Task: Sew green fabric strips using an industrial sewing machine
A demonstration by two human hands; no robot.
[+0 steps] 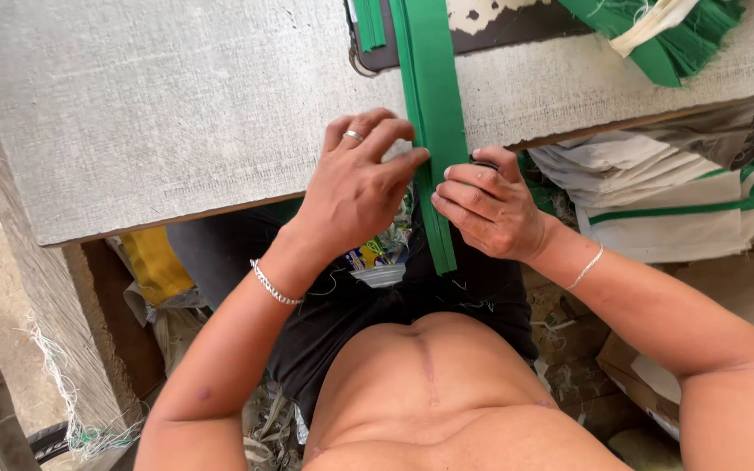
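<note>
Grey table, green strip lengthwise toward person, both hands pinching

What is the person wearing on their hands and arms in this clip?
Both arms are bare, with no sleeves or gloves. The left hand has a silver ring on one finger and a silver chain bracelet at the wrist. The right hand has no rings visible; a thin pale bangle circles its wrist.
</note>
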